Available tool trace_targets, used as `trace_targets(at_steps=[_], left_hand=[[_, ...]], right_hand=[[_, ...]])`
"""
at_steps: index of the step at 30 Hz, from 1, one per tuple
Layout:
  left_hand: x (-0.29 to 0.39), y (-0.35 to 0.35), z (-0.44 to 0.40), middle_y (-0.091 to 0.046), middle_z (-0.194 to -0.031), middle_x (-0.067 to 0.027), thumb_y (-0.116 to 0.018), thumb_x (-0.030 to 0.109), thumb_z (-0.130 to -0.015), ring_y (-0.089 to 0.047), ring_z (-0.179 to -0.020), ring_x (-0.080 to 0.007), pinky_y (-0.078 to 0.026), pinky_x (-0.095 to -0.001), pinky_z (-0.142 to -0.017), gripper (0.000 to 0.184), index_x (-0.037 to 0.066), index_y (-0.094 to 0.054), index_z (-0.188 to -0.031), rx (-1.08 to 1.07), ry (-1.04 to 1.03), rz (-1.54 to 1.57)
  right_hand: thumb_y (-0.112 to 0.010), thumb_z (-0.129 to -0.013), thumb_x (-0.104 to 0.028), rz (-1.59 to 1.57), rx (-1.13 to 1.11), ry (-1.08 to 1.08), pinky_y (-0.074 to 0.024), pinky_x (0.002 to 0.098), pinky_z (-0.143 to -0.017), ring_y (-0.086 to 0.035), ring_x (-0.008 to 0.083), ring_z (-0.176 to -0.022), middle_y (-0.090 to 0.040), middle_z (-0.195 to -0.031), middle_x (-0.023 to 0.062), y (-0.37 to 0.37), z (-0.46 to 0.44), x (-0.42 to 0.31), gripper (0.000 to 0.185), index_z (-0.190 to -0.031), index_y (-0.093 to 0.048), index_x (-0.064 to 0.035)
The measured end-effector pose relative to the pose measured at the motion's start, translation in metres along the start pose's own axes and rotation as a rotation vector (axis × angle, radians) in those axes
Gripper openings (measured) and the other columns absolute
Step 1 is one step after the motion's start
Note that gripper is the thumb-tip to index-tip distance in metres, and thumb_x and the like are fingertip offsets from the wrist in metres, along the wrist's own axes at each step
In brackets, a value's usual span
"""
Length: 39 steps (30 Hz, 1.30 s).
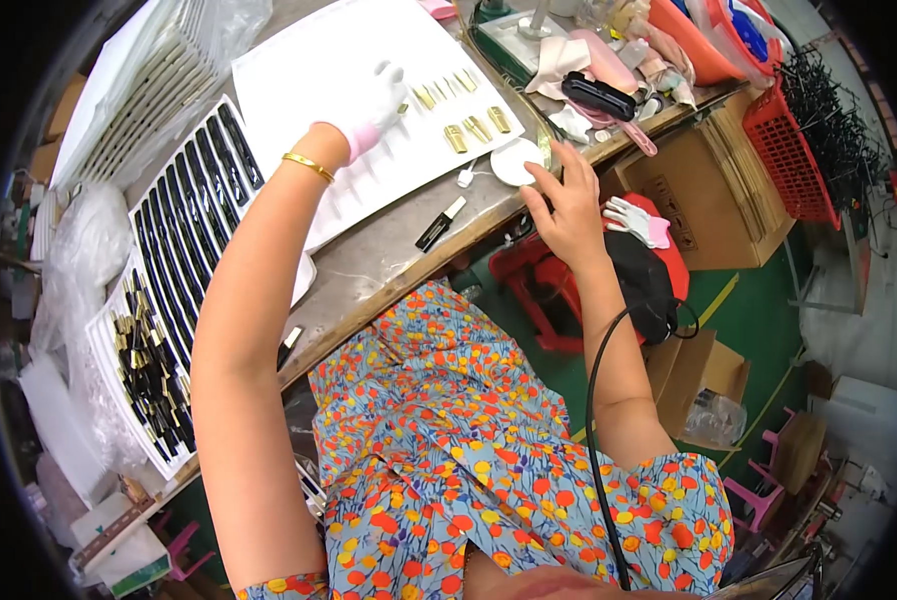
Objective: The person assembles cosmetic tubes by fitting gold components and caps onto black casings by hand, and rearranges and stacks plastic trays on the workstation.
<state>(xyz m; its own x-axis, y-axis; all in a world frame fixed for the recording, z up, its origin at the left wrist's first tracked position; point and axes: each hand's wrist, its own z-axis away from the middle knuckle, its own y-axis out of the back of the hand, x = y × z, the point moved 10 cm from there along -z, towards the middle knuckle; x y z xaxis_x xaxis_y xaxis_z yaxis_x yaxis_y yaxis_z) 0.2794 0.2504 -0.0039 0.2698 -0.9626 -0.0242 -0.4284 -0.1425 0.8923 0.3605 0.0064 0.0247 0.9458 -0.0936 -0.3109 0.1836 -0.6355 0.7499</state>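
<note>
My left hand (374, 108), in a white glove with a pink cuff, is over a white foam tray (299, 75). A small gold piece (403, 108) shows at its fingertips, and the fingers look closed on it. To its right in the tray lie three wide gold pieces (476, 129) and several slim gold ones (439, 92). My bare right hand (572, 212) is at the table edge with fingers apart, beside a round white disc (516, 162); whether they touch is unclear. A black tube with a white end (440, 225) lies on the table between me and the tray.
On the left stand a tray of black tubes (184, 215), a pile of black-and-gold tubes (149, 365) and stacked white trays (159, 85). A black case (599, 95) sits at the right. Beyond the edge are a red stool (674, 255), red basket (784, 150) and cardboard boxes (704, 190).
</note>
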Motion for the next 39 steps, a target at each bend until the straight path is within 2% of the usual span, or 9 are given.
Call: trace_targets(at_steps=[4, 6, 12, 16, 17, 20, 24, 29, 39], left_hand=[[0.032, 0.047, -0.004, -0.052, -0.104, -0.0169, -0.056, 0.014, -0.079, -0.049, -0.097, -0.0310, -0.041, -0.0375, -0.086, 0.017, -0.001, -0.051, -0.086, -0.181, -0.025, -0.108], [0.007, 0.059, 0.012, -0.058, -0.091, -0.0121, -0.059, 0.020, -0.082, -0.055, -0.078, -0.0215, -0.045, -0.0314, -0.074, 0.024, -0.002, -0.052, -0.089, 0.042, 0.251, 0.249], [0.000, 0.048, 0.085, -0.055, -0.078, -0.0004, -0.063, 0.019, -0.081, -0.046, -0.064, -0.0035, -0.039, -0.0186, -0.058, 0.023, 0.001, -0.058, -0.095, -0.089, 0.861, 0.966], [0.033, 0.098, 0.111, -0.059, -0.078, -0.0034, -0.061, 0.007, -0.081, -0.051, -0.059, -0.0066, -0.040, -0.0185, -0.048, 0.012, 0.003, -0.058, -0.092, 0.109, 0.796, 1.137], [0.029, 0.076, 0.127, -0.060, -0.079, -0.0042, -0.057, 0.004, -0.083, -0.054, -0.059, -0.0079, -0.041, -0.0184, -0.043, 0.010, 0.003, -0.057, -0.093, 0.208, 0.995, 1.556], [0.029, 0.079, 0.150, -0.059, -0.080, -0.0027, -0.057, 0.012, -0.084, -0.054, -0.060, -0.0054, -0.039, -0.0150, -0.045, 0.013, 0.006, -0.055, -0.096, 0.444, 0.932, 1.644], [0.046, 0.044, 0.174, -0.058, -0.082, -0.0063, -0.052, 0.016, -0.088, -0.055, -0.061, -0.0109, -0.045, -0.0177, -0.047, 0.017, 0.006, -0.051, -0.101, 0.348, 1.061, 2.123], [0.052, 0.062, 0.184, -0.059, -0.090, -0.0079, -0.052, 0.017, -0.088, -0.058, -0.069, -0.0149, -0.049, -0.0222, -0.056, 0.022, 0.006, -0.050, -0.107, 0.396, 1.094, 2.114], [0.055, 0.081, 0.188, -0.058, -0.090, -0.0069, -0.050, 0.011, -0.088, -0.059, -0.075, -0.0153, -0.052, -0.0254, -0.059, 0.018, 0.005, -0.052, -0.105, 0.494, 0.904, 2.303]], right_hand=[[-0.058, -0.079, -0.033, 0.085, -0.096, 0.011, -0.0199, 0.0526, -0.099, -0.027, 0.0358, -0.126, -0.036, -0.132, 0.0173, -0.019, -0.005, 0.002, 0.029, -0.098, -0.065, -0.0125], [-0.056, -0.080, -0.037, 0.068, -0.126, 0.000, -0.0172, 0.0560, -0.099, -0.022, 0.0358, -0.128, -0.032, -0.136, 0.0159, -0.026, -0.006, 0.008, 0.030, -0.097, -0.066, -0.0144], [-0.053, -0.082, -0.040, 0.122, -0.164, 0.068, -0.0149, 0.0567, -0.101, -0.025, 0.0350, -0.128, -0.038, -0.133, 0.0152, -0.035, -0.011, 0.004, 0.032, -0.090, -0.069, -0.0140], [-0.051, -0.084, -0.041, 0.057, -0.215, 0.039, -0.0138, 0.0561, -0.102, -0.027, 0.0327, -0.127, -0.043, -0.130, 0.0149, -0.030, -0.022, 0.004, 0.036, -0.082, -0.071, -0.0121], [-0.050, -0.084, -0.040, 0.101, -0.212, 0.014, -0.0135, 0.0555, -0.102, -0.027, 0.0330, -0.127, -0.043, -0.130, 0.0146, -0.029, -0.025, 0.010, 0.035, -0.083, -0.071, -0.0116], [-0.048, -0.086, -0.035, -0.024, -0.090, 0.000, -0.0166, 0.0490, -0.103, -0.029, 0.0337, -0.126, -0.041, -0.131, 0.0162, -0.019, -0.035, 0.008, 0.034, -0.086, -0.070, -0.0093], [-0.031, -0.092, -0.040, -0.921, -0.116, -0.044, -0.0188, 0.0387, -0.103, -0.033, 0.0310, -0.124, -0.038, -0.132, 0.0193, -0.009, -0.045, -0.073, 0.050, -0.099, -0.066, -0.0052], [-0.030, -0.090, -0.048, -0.790, -0.202, 0.363, -0.0149, 0.0424, -0.104, -0.023, 0.0356, -0.129, -0.027, -0.138, 0.0216, -0.020, -0.034, -0.168, 0.052, -0.104, -0.066, -0.0135], [-0.033, -0.090, -0.048, -0.695, -0.152, 0.583, -0.0132, 0.0438, -0.104, -0.020, 0.0360, -0.130, -0.030, -0.138, 0.0198, -0.020, -0.026, -0.213, 0.047, -0.103, -0.067, -0.0189]])
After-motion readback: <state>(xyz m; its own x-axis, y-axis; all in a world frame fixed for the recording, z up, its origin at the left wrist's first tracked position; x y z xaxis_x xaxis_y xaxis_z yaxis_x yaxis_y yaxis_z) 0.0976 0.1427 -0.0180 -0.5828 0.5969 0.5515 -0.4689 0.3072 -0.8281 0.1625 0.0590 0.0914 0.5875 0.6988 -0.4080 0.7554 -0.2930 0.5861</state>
